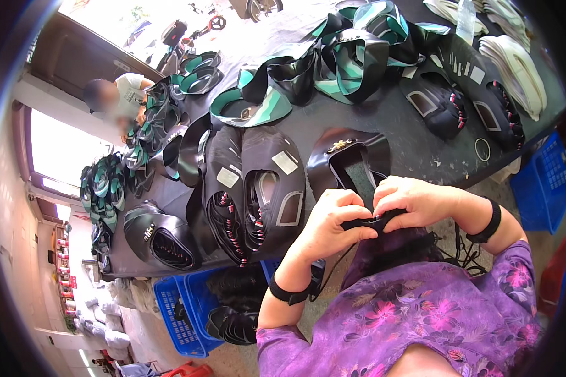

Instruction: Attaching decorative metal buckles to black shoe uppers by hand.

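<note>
A black shoe upper [321,164] with a gold ornament on its front lies at the table's near edge, right before me. My left hand [336,223] and my right hand [412,204] meet just below it. Both are closed, thumbs and fingers pinching a black edge between them that seems to be the upper's back end. The fingers partly cover where it joins the rest. To the left lie stacked black uppers [274,188] with white labels and red-and-white marked edges. A further black stack [146,237] with a gold ornament sits beyond them.
Teal-lined black uppers [352,69] heap along the dark table [443,147]. More uppers [431,103] and folded white cloths [512,69] lie at right. Blue crates stand below, left [173,320] and right [541,188]. Another person [129,91] works at the far left.
</note>
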### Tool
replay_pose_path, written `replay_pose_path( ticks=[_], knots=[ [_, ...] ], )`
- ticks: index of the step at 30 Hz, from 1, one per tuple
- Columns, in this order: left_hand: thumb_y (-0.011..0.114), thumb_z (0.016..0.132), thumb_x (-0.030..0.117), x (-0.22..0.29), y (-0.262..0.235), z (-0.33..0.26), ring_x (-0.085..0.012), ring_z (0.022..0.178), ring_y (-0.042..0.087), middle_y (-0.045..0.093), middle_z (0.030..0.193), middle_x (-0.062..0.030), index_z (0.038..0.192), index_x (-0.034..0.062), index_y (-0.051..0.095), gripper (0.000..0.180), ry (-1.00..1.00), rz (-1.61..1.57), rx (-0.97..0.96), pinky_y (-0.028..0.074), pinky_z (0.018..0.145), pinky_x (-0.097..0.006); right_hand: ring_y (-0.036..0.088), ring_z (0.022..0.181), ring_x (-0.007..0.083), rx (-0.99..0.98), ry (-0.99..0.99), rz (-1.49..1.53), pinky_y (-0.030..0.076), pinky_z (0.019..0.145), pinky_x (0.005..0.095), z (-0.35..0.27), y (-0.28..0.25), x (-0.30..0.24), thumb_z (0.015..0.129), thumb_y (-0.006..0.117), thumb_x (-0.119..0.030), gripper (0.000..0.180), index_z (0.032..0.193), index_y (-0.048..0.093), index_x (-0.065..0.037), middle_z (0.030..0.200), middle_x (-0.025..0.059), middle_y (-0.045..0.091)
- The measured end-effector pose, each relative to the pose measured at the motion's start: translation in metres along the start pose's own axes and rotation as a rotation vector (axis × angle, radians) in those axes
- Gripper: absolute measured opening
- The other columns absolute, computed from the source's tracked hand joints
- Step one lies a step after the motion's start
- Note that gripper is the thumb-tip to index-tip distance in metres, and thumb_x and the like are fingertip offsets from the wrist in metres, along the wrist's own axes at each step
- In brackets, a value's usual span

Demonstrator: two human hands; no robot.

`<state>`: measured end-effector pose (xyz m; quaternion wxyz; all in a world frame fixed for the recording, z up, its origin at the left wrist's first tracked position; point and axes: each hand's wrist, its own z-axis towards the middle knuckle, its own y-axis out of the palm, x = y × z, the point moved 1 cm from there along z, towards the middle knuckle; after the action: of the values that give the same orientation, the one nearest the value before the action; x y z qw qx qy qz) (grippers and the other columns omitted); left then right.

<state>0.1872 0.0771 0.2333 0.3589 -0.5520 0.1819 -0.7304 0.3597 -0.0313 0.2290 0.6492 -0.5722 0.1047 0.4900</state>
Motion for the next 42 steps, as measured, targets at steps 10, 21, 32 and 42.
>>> replay_pose_path(
  ticks=[10, 21, 32, 42],
  knots=[
    [0.077, 0.060, 0.022, -0.003, -0.007, -0.001, -0.0211, 0.076, 0.052, 0.056, 0.077, -0.0042, 0.080, 0.0067, 0.063, 0.029, -0.036, -0.087, 0.047, 0.039, 0.069, -0.031, 0.052, 0.086, 0.0280, -0.067, 0.058, 0.039, 0.042, 0.073, 0.0360, 0.014, -0.006, -0.002, 0.073, 0.066, -0.025, 0.030, 0.091, 0.059, -0.003, 0.085, 0.0099, 0.055],
    [0.076, 0.062, 0.019, -0.002, -0.008, -0.004, -0.0206, 0.076, 0.052, 0.057, 0.077, -0.0046, 0.081, 0.0059, 0.063, 0.026, -0.055, -0.149, 0.052, 0.040, 0.069, -0.030, 0.053, 0.082, 0.0266, -0.041, 0.025, 0.105, 0.042, 0.071, 0.0348, 0.019, -0.004, 0.003, 0.072, 0.068, -0.025, 0.029, 0.088, 0.060, -0.003, 0.082, 0.0100, 0.056],
    [0.076, 0.061, 0.011, -0.004, -0.008, -0.007, -0.0180, 0.075, 0.052, 0.056, 0.078, -0.0038, 0.083, 0.0068, 0.062, 0.027, -0.028, -0.157, 0.061, 0.040, 0.067, -0.028, 0.054, 0.078, 0.0274, -0.088, -0.012, 0.123, 0.041, 0.067, 0.0353, 0.025, -0.006, 0.004, 0.072, 0.067, -0.024, 0.027, 0.086, 0.060, -0.002, 0.079, 0.0112, 0.054],
    [0.076, 0.061, 0.014, -0.009, -0.006, -0.010, -0.0179, 0.073, 0.051, 0.056, 0.071, -0.0027, 0.076, 0.0062, 0.063, 0.021, -0.055, -0.166, 0.100, 0.039, 0.070, -0.029, 0.054, 0.077, 0.0271, -0.096, -0.011, 0.135, 0.042, 0.066, 0.0352, 0.029, -0.003, 0.007, 0.070, 0.067, -0.022, 0.028, 0.086, 0.060, 0.000, 0.078, 0.0116, 0.055]
  ],
)
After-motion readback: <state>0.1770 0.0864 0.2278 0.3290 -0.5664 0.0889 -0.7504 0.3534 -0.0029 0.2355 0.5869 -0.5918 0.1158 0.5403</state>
